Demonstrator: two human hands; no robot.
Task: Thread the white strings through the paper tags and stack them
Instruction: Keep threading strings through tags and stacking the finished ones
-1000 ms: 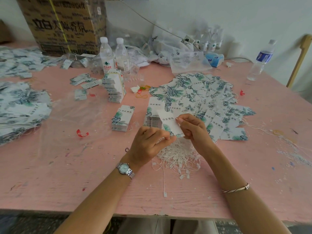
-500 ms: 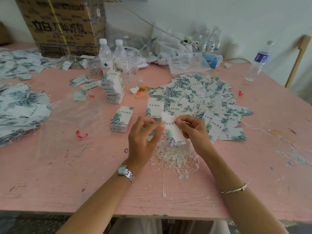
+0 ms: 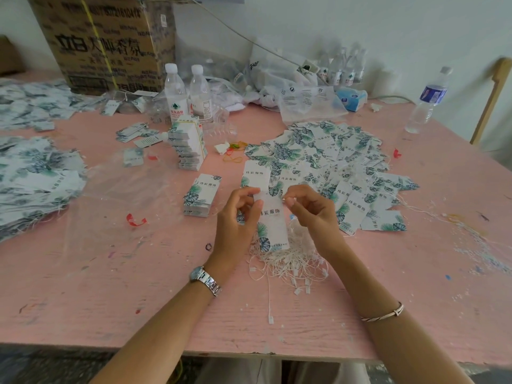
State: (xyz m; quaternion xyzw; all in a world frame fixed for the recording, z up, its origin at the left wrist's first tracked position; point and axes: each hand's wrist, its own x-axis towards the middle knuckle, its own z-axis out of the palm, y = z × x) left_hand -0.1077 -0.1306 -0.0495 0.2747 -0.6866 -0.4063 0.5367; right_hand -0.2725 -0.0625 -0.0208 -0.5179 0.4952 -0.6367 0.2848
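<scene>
One paper tag [image 3: 273, 228], now upright — left hand [image 3: 235, 214] pinching; right hand [image 3: 313, 212], grip unclear

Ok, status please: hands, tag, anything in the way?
Left hand pinches tag top. Right hand fingertips together beside it, string not visible. String pile underneath, nothing blocking.

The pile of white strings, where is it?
In the head view, the pile of white strings lies on the pink table beneath the held paper tag, between the left hand and right hand.
</scene>
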